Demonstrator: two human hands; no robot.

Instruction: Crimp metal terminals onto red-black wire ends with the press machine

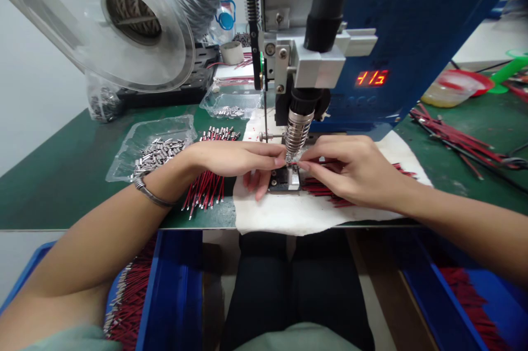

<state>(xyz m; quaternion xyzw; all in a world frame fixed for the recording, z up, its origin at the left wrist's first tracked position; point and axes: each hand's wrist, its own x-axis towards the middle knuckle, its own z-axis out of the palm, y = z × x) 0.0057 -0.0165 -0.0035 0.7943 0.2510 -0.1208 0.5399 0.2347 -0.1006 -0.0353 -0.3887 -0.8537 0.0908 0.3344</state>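
We see both hands meeting at the centre of the bench, right under the spring-wrapped nozzle [297, 128] of the blue machine [412, 37]. The left hand [243, 161] comes in from nine o'clock. Its thumb and forefinger are closed together on one end of a short red wire [292, 164], and its other fingers are curled down beside the fixture. The right hand [350, 172] comes in from three o'clock and pinches the other end of the same wire with thumb and forefinger. The fingertips of the two hands almost touch.

The red wire lies across the top of a small black and white fixture [284, 179], at six o'clock from the nozzle tip and just below it. The fixture rests on a white cloth [297, 213] spread over the green mat [61, 175].

At nine o'clock from the fixture, partly under the left forearm, lies a pile of red wires with metal ends [208, 188]. Farther out, at ten o'clock, a clear tray holds small metal caps [159, 153]. More red wires [325, 186] lie under the right hand. A metal bangle [150, 194] sits on the left wrist. At one o'clock the machine's red display [372, 77] glows. A clear reel [124, 15] hangs at eleven o'clock.
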